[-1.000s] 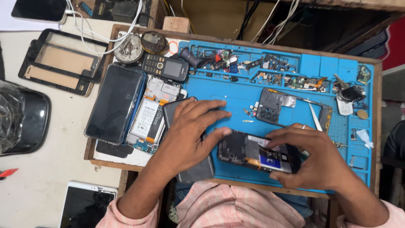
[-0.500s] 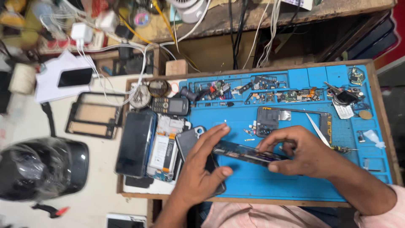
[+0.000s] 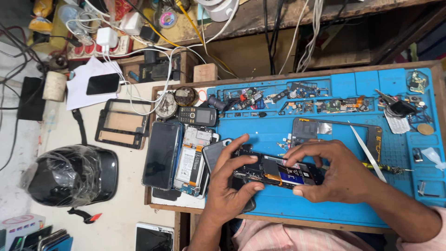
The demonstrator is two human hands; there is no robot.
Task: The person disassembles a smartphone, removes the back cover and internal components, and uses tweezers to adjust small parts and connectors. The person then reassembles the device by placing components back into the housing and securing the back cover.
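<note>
Blue silicone repair mat (image 3: 353,204) on a wooden tray, opened smartphone (image 3: 278,171) held just above it, near the mat's front left. Back cover off, dark board and battery exposed, orange strip along the lower edge.

Left hand (image 3: 230,190) gripping the phone's left end: thumb under the near edge, fingers curled over the far edge. Right hand (image 3: 337,174) pinching the right end, fingertips on the top face, thumb at the near edge. Both closed on the phone, phone lying roughly level and lengthwise left to right.

Under the left hand, a dark phone panel (image 3: 214,153) flat on the mat's left edge. Left of that, an open phone with white battery (image 3: 191,162), then a black-screen phone (image 3: 162,155). Small keypad phone (image 3: 198,116) further back, beside two round metal parts.

Behind the right hand, a bare phone frame (image 3: 337,132) on the mat; white strip tool (image 3: 367,153) leaning across it. Loose small parts and screws in the mat's rear compartments (image 3: 297,100). Coin (image 3: 425,128) at far right.

Off the tray, left: plastic-wrapped black helmet (image 3: 69,175), empty screen frame (image 3: 123,123), phone on white paper (image 3: 102,84), chargers and cables at the back.
</note>
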